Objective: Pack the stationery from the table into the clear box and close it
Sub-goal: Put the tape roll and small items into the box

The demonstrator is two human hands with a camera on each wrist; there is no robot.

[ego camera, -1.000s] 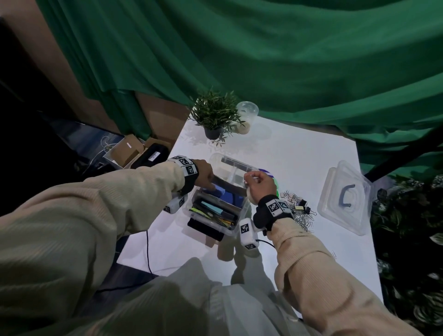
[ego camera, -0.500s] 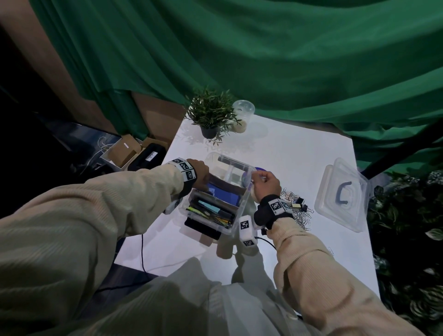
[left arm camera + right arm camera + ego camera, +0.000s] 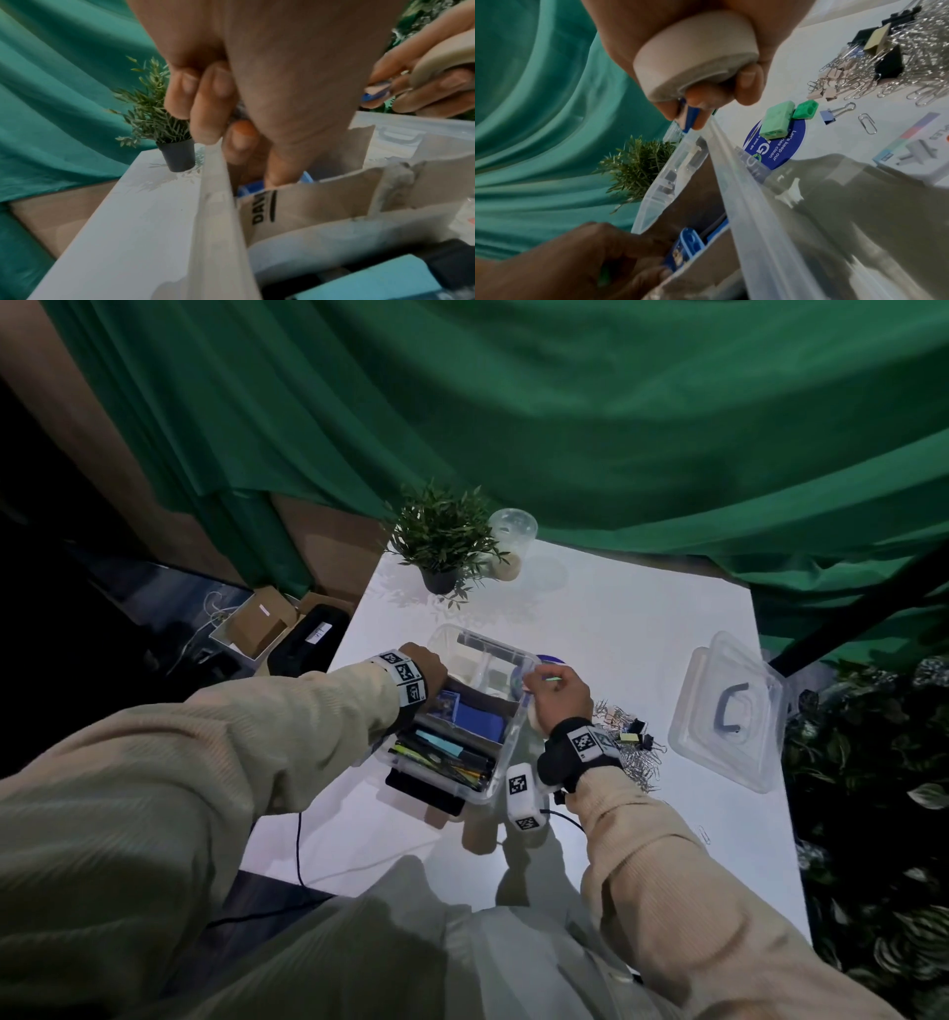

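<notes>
The clear box [image 3: 506, 737] stands open mid-table, with pens, blue pads and cardboard dividers [image 3: 321, 203] inside. My left hand [image 3: 429, 672] reaches into its left side and pinches a blue sharpener [image 3: 685, 251] in a compartment. My right hand [image 3: 549, 690] hovers at the box's right rim. It grips a beige tape roll [image 3: 695, 54] in the palm and pinches a small blue item [image 3: 690, 117] at the fingertips. The clear lid [image 3: 729, 716] with a blue handle lies at the right. Paper clips and binder clips [image 3: 631, 747] are heaped beside my right wrist.
On the table right of the box lie a green sharpener [image 3: 777, 121], a round blue sticker [image 3: 775, 146], a blue binder clip [image 3: 827, 117] and a staples box [image 3: 916, 146]. A potted plant [image 3: 444, 541] and a plastic cup [image 3: 511, 541] stand at the far edge.
Both hands stay at the box. The right hand has shifted only slightly along the right rim, and the left hand has sunk a little into the box.
</notes>
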